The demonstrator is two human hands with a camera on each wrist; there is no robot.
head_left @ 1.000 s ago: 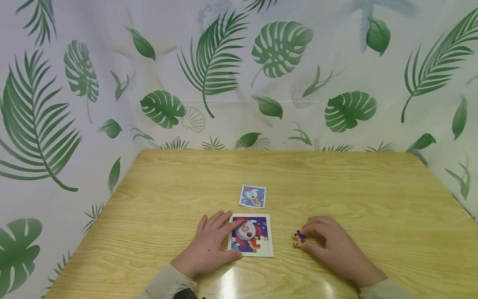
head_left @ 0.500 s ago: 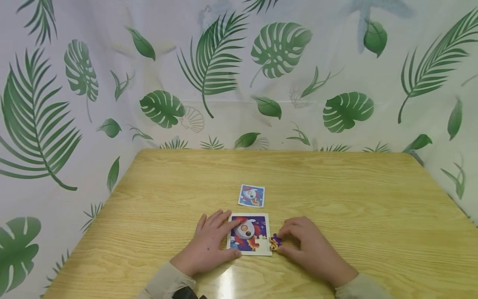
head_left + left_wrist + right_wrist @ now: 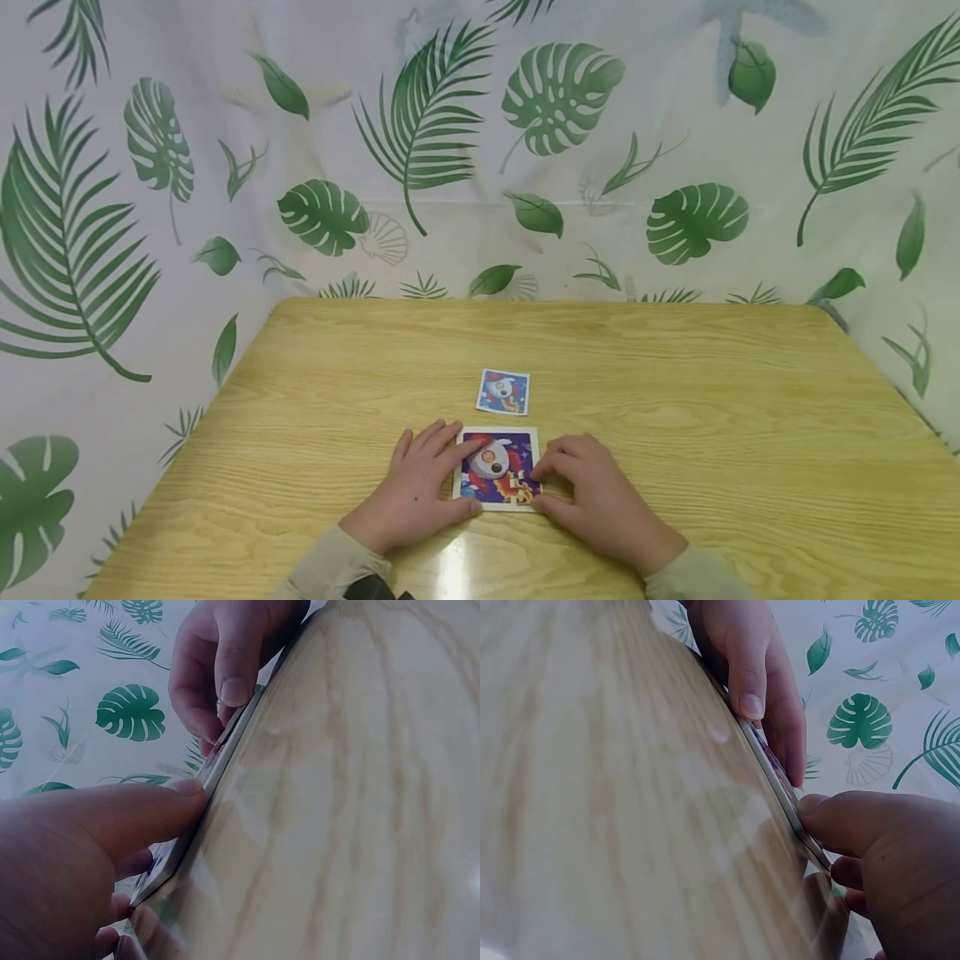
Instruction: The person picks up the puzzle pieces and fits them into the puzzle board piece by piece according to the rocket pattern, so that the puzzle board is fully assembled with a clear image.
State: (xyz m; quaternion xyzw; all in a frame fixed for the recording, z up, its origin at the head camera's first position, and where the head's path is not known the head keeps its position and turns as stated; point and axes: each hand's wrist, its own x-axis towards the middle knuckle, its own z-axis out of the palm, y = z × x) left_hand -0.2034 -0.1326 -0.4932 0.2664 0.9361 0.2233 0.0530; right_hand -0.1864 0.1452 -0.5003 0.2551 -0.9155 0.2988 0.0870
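Observation:
In the head view, a square jigsaw puzzle board [image 3: 517,430] with a pale rim and a rocket picture lies flat on the table. My left hand [image 3: 417,493] rests over its left side, fingers spread, with the thumb at the front rim. At the lower right corner, my right hand [image 3: 592,498] pinches a purple and orange puzzle piece [image 3: 524,492] between thumb and fingers. This piece sits over the gap there, slightly out of line, with pale strips showing around it. From the wrist views, the board [image 3: 225,761] appears edge-on and the piece is hardly visible.
Just behind the board lies a small picture card [image 3: 504,392] with the same rocket. The wooden table [image 3: 675,375] extends to both sides and back to a white leaf-print curtain [image 3: 450,167].
My right hand has slid left from the bare table, carrying the puzzle piece onto the board's lower right corner. My left hand has stayed in place on the board.

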